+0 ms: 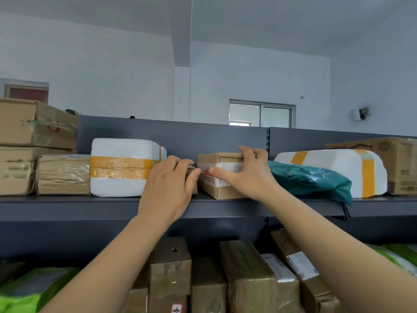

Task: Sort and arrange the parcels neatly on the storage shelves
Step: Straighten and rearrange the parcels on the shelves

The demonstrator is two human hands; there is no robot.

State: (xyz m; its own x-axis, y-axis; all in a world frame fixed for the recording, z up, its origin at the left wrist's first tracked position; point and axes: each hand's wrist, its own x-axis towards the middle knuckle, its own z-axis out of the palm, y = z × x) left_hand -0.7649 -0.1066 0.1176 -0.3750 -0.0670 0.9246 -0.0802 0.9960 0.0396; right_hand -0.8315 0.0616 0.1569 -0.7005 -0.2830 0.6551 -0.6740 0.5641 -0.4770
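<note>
A small cardboard box point(222, 192) with a white label lies on the top grey shelf point(67, 207). My right hand point(244, 171) grips it, fingers curled over its top edge and thumb across the label. Just left of it, my left hand point(168, 185) holds a smaller brown parcel point(191, 171), which is mostly hidden behind the hand. A white foam parcel with yellow tape point(123, 167) stands left of my left hand. To the right of the small box, a teal plastic mailer point(311, 180) leans on a second white foam parcel point(338, 168).
Stacked cardboard boxes point(29, 141) fill the shelf's left end, and a large carton point(397, 163) stands at its right end. The lower shelf holds several upright cardboard parcels point(246, 279) and green bags point(33, 288). A grey back panel point(180, 136) closes the shelf behind.
</note>
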